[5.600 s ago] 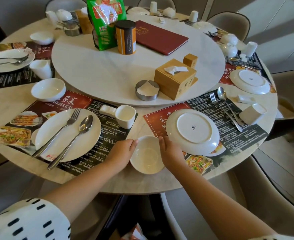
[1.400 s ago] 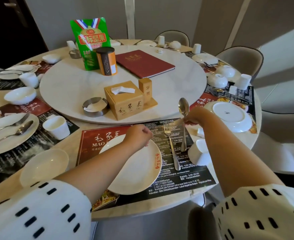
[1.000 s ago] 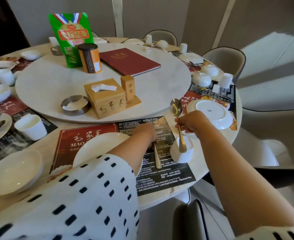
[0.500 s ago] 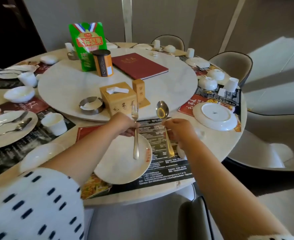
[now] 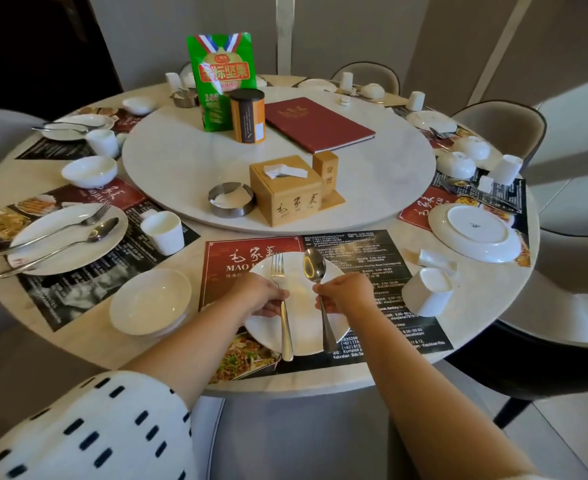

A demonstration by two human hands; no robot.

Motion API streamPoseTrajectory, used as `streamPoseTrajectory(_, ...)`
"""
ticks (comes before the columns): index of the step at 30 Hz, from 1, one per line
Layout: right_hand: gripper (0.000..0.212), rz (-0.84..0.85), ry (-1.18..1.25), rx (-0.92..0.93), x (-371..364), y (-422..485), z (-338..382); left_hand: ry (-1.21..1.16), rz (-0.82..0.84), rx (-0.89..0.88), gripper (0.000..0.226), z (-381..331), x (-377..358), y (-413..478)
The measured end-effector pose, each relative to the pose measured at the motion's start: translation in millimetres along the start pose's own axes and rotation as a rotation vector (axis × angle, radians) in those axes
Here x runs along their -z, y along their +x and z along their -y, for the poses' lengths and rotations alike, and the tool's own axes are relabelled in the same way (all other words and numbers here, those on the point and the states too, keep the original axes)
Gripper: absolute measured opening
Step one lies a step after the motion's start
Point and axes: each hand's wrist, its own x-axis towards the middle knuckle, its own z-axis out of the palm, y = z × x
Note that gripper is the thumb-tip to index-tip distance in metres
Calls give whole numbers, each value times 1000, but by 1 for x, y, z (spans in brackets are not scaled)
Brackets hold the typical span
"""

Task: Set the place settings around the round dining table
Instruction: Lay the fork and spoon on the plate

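A white plate (image 5: pixel 303 299) lies right way up on the red and black placemat (image 5: pixel 365 251) in front of me. My left hand (image 5: pixel 261 297) grips a fork (image 5: pixel 283 306) over the plate, tines pointing away from me. My right hand (image 5: pixel 346 294) grips a spoon (image 5: pixel 316 289) beside it, bowl pointing away. Both handles reach the plate's near rim. A white bowl (image 5: pixel 150 301) sits upright left of the placemat. To the right, a white cup (image 5: pixel 427 291) lies overturned next to a small white rest (image 5: pixel 436 260).
The setting at the left has a plate (image 5: pixel 67 237) with fork and spoon, a cup (image 5: pixel 162 232) and a bowl (image 5: pixel 89 171). At the right an upside-down plate (image 5: pixel 472 232). The turntable (image 5: pixel 372 188) carries a wooden tissue box (image 5: pixel 285 192), menu (image 5: pixel 316 123), tin and green bag. Chairs ring the table.
Both hands have brought fork and spoon down and toward me over the plate, side by side. Earlier the plate was turned right way up and the bowl was set to the left.
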Motion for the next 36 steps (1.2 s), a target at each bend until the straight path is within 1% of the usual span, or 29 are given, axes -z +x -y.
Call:
streamPoseTrajectory(4, 14, 5, -5, -6, -5, 0, -6, -7, 34, 28, 11, 2, -4, -1)
streamPoseTrajectory(8, 20, -7, -22, 9, -11, 3, -13, 12, 29, 36, 13, 3, -4, 3)
streamPoseTrajectory(17, 25, -56, -258, 86, -14, 2, -13, 120, 14, 21, 19, -1, -4, 4)
streamPoseTrajectory(21, 25, -96, -439, 132, -17, 5, -12, 140, -6, -2, 23, 2, -4, 4)
streamPoseTrajectory(27, 31, -116, -526, 194, -20, 7, -13, 127, -19, -27, 25, 7, 3, -5)
streamPoseTrajectory(29, 34, -113, -571, 218, -21, 7, -13, 103, -98, -119, 23, 11, 8, -8)
streamPoseTrajectory(30, 36, -123, -586, 236, -19, 6, -13, 113, -178, -204, 23, 13, 10, -10)
streamPoseTrajectory(32, 39, -189, -611, 290, -13, 4, -15, 209, -363, -361, 27, 18, 16, -16)
streamPoseTrajectory(33, 36, -243, -616, 320, -8, 3, -17, 252, -429, -404, 32, 21, 17, -18)
streamPoseTrajectory(34, 28, -303, -607, 341, -3, 2, -19, 272, -460, -405, 37, 23, 19, -20)
streamPoseTrajectory(35, 22, -361, -583, 358, 2, 2, -23, 274, -450, -371, 43, 26, 20, -22)
streamPoseTrajectory(36, 22, -400, -556, 359, 6, 3, -28, 262, -406, -307, 49, 29, 20, -24)
